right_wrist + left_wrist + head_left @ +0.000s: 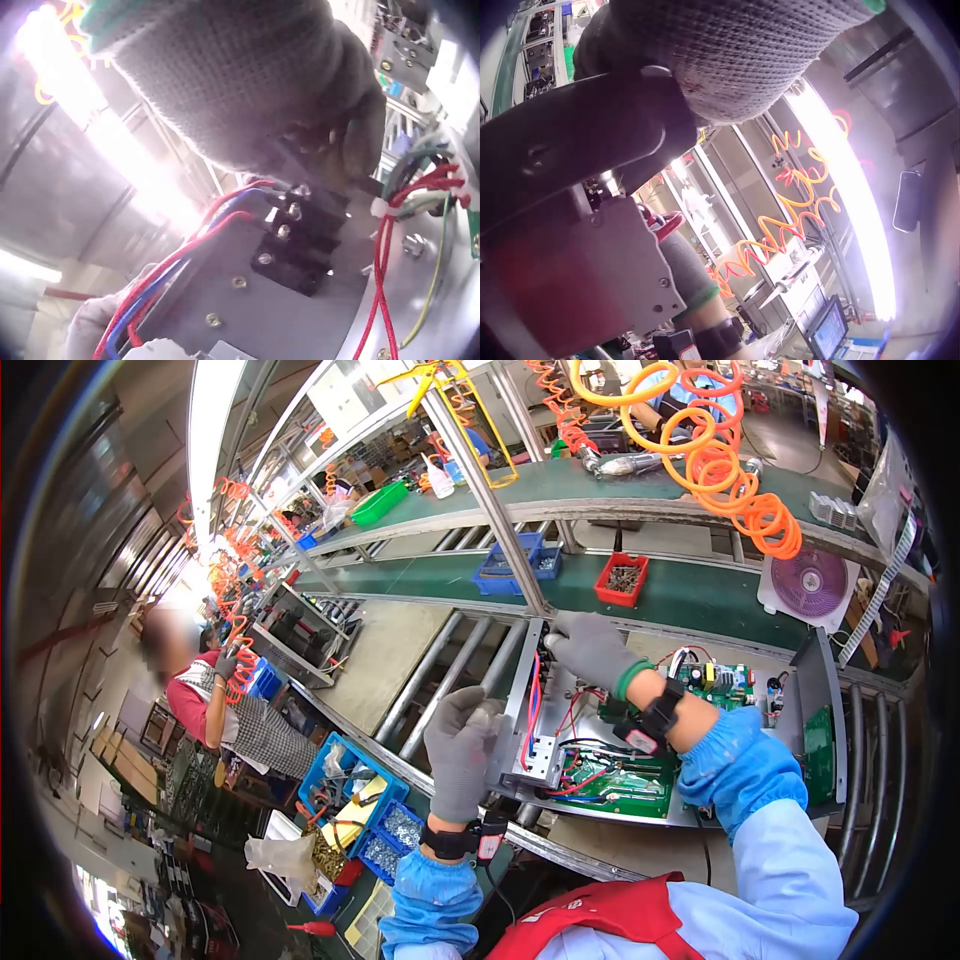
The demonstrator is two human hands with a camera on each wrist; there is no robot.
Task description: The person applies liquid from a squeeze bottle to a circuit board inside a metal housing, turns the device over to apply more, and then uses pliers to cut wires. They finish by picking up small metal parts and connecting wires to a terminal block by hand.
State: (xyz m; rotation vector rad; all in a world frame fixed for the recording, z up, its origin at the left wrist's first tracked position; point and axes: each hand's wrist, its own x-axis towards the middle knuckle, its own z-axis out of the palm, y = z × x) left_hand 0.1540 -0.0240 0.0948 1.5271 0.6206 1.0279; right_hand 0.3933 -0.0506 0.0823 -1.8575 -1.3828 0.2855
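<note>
A grey-gloved right hand [595,650] is at the far left corner of an open metal chassis [800,745]. In the right wrist view its curled fingers grip the upper end of a black terminal block [296,244] with brass screws, and hide that end. Red and blue wires [176,255] run from the block along the side panel [199,296]. The left hand [455,750], also gloved, grips the outer edge of that panel with bent fingers. A white connector block [541,760] and a green circuit board [635,785] lie inside the chassis.
The chassis stands on a conveyor with metal rollers [440,690]. Behind are a red bin [622,580] of screws and a blue bin [500,572]. Blue trays [395,825] of small parts stand at the left. Coiled orange hoses [735,490] hang overhead; another person [215,700] stands left.
</note>
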